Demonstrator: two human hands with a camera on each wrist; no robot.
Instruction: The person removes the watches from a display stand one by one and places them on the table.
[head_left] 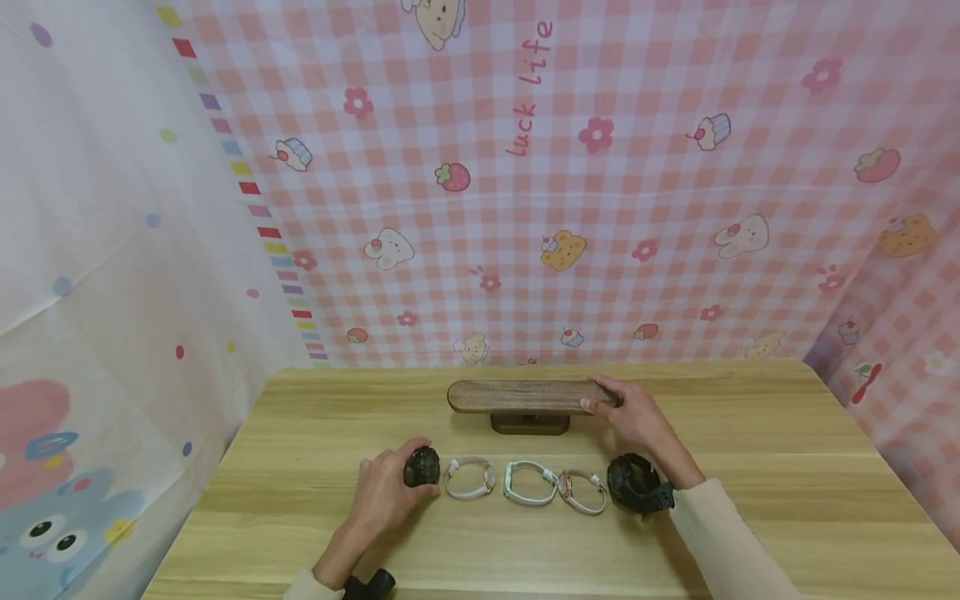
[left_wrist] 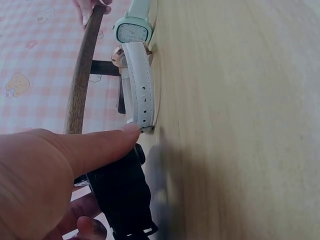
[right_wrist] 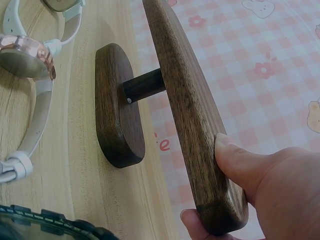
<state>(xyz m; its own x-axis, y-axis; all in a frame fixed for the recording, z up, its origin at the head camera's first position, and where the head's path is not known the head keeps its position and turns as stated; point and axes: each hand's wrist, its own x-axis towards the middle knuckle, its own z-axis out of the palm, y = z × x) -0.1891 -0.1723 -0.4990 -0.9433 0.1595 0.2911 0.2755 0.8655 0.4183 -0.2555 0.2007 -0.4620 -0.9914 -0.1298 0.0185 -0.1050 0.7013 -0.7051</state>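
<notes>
My left hand (head_left: pixel 381 493) holds a black wristwatch (head_left: pixel 422 467) at the left end of a row of watches, thumb and fingers on either side of it. In the left wrist view its black strap (left_wrist: pixel 122 195) hangs below the thumb. My right hand (head_left: pixel 637 423) grips the right end of a dark wooden watch stand (head_left: pixel 517 397), thumb in front and fingers behind. The stand's long bar sits on a short post above a rounded base (right_wrist: pixel 112 105). Beside the left hand lies a white-strapped watch (head_left: pixel 468 479).
Further right along the row are a mint-green watch (head_left: pixel 530 483), a rose-gold watch with a pale strap (head_left: pixel 582 492) and another black watch (head_left: pixel 633 483) below the right wrist. All rest on a wooden table (head_left: pixel 525 550). A pink checked cloth (head_left: pixel 510 208) hangs behind.
</notes>
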